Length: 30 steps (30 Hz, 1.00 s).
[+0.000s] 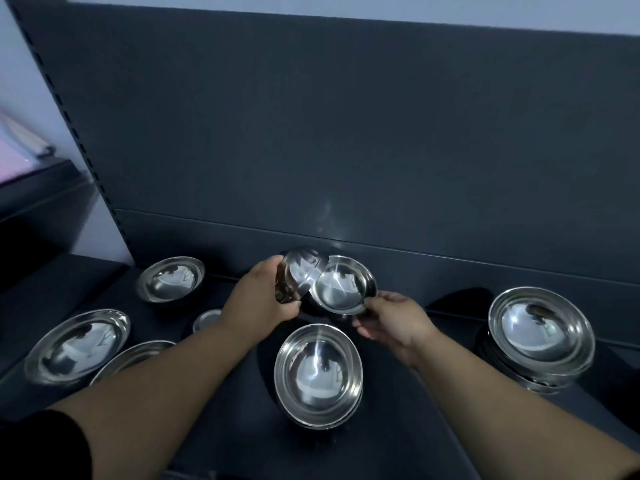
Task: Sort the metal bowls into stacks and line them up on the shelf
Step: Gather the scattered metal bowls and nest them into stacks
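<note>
Sorting midway, we judge: left hand (263, 303) grips small bowl (301, 271), right hand (394, 320) pinches shallow bowl (341, 287); stack (540, 327) right, loose bowls (78, 344) left.

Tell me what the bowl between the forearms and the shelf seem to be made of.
The bowl between the forearms looks like polished stainless steel: mirror reflections and bright glints. The shelf seems dark painted metal, matt, with hardly any shine; its material is less sure.
</note>
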Available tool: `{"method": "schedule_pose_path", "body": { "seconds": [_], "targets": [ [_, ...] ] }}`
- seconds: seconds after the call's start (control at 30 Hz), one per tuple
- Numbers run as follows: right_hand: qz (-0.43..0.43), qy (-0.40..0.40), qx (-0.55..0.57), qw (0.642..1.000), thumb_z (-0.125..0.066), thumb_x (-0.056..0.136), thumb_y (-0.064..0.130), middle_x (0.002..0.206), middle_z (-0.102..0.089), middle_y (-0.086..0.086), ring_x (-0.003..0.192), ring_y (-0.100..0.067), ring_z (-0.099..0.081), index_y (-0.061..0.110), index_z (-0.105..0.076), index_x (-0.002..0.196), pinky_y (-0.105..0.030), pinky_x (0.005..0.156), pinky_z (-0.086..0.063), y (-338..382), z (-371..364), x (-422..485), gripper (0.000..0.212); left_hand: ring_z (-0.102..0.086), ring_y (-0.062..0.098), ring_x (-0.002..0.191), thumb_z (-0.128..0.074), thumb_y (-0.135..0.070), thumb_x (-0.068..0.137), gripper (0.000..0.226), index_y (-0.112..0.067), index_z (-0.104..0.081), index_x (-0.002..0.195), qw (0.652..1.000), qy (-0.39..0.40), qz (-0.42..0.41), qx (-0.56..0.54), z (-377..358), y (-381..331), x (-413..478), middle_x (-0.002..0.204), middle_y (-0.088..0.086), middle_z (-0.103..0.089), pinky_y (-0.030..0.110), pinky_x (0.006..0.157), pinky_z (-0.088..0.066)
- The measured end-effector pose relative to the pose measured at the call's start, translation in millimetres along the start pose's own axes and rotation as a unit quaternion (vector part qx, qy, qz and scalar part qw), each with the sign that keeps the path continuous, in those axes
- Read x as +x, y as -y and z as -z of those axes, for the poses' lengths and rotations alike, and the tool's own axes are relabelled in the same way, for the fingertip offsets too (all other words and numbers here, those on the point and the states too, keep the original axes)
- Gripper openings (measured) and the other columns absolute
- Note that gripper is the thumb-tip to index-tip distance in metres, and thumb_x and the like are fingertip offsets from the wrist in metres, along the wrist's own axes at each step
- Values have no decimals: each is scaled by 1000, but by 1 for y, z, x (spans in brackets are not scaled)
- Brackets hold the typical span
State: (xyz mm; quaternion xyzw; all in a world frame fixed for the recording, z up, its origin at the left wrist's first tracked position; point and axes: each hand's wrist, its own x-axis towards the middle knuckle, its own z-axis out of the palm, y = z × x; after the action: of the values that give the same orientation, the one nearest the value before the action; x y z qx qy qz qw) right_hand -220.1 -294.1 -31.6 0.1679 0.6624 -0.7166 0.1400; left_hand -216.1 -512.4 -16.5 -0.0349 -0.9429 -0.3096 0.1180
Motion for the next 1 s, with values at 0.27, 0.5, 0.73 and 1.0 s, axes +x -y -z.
{"method": "schedule_pose_path", "body": {
  "seconds": [0.27,0.5,0.73,1.0],
  "targets": [
    [60,-6,25,998,-52,96,5,79,-69,-16,65,-24,-65,8,-61,95,-32,65,-56,24,19,-42,10,-57,4,103,-83,-27,68,67,-26,-52,127,985,-57,63,-148,34,-35,-35,109,-15,-59,19,89,-40],
    [80,10,-19,997,-55,93,5,79,-69,-15,57,-20,-63,5,-64,106,-30,58,-54,19,35,-71,16,-69,23,101,-73,-15,81,21,-12,-69,101,878,-49,181,-441,38,-35,-71,100,4,-74,37,88,-56],
    [109,66,-177,976,-58,89,5,70,-69,-8,55,-17,-61,11,-71,103,-28,53,-52,9,22,-84,20,-64,9,81,-65,-15,88,18,-5,-67,102,824,-117,213,-511,35,-33,-95,87,2,-69,23,71,-52],
    [113,75,-284,949,-61,84,10,62,-69,6,54,-13,-61,25,-73,92,-26,56,-55,-10,10,-84,21,-64,12,86,-61,-15,90,12,-10,-69,98,817,-139,202,-522,45,-37,-103,93,6,-71,30,83,-52]
  ]
}}
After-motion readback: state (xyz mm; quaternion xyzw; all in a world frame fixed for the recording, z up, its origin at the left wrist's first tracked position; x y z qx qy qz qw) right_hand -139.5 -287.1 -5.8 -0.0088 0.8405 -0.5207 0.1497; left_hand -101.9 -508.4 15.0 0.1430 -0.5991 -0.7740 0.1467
